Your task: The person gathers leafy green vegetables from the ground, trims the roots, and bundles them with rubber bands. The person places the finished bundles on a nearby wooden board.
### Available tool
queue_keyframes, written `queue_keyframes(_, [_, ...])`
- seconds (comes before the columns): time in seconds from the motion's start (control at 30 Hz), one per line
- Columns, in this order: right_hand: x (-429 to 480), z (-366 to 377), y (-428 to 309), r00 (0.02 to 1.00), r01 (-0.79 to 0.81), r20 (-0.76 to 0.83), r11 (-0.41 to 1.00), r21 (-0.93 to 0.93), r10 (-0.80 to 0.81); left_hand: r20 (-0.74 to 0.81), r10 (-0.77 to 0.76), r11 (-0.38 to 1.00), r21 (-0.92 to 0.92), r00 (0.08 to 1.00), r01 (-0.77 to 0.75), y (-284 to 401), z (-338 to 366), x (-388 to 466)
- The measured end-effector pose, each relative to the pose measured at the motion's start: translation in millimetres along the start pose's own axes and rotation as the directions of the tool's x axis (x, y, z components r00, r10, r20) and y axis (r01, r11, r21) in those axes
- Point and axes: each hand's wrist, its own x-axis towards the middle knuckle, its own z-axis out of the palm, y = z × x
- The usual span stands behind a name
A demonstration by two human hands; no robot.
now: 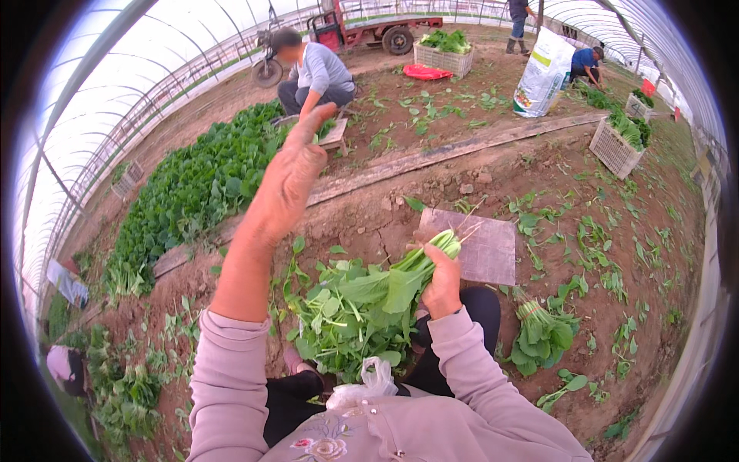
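My right hand [443,280] is closed around the stems of a bunch of leafy greens [398,289], its roots pointing up and right over a flat square board [488,245]. My left hand [297,167] is raised and stretched out ahead, with nothing seen in it; its fingers look extended. Below the held bunch, a heap of loose greens [346,323] lies between my legs. To the right, a tied bunch of greens [540,335] rests on the soil. A white plastic bag [375,381] is at my lap.
A person [323,72] squats by the uncut green bed [196,173]. Long planks [404,164] cross the soil. Crates of greens [616,147], a white sack [542,75], a red cargo tricycle [369,29] and other people stand or crouch farther off.
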Motion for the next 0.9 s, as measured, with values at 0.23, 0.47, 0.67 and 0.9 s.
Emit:
queue_keyframes(0.23, [9.2, -12.5, 6.9, 0.996, -0.011, -0.093, 0.999, 0.046, 0.016, 0.026, 0.076, 0.997, -0.018, 0.997, -0.075, 36.1, -27.9, 34.5])
queue_keyframes(0.47, [-6.9, 20.0, 5.8, 0.998, -0.032, 0.059, 0.993, 0.117, 0.025, 0.105, 0.125, 0.977, 0.163, 0.987, -0.141, 41.0, -27.4, 31.2])
queue_keyframes(0.67, [-16.3, 33.8, -3.1, 0.997, -0.039, 0.064, 0.993, 0.114, 0.032, 0.123, 0.136, 0.974, 0.164, 0.983, -0.155, 39.3, -28.7, 33.0])
queue_keyframes(0.9, [-27.1, 46.6, -18.2, 0.993, -0.095, 0.081, 0.994, 0.061, 0.09, 0.137, 0.089, 0.985, 0.134, 0.987, -0.108, 56.3, -24.9, 29.7])
